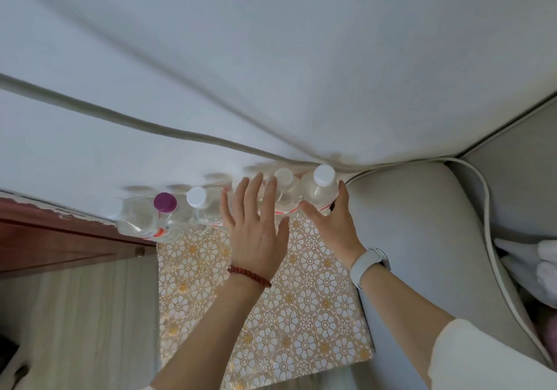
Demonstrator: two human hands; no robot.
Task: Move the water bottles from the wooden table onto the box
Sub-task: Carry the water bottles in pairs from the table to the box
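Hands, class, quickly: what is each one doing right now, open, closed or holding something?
Left hand: open, fingers straight, reaching at the bottles.
Right hand: curled round the rightmost bottle, gripping it.

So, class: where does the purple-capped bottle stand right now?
In the head view, the purple-capped bottle stands left of centre in the row against the wall, between two white-capped bottles.
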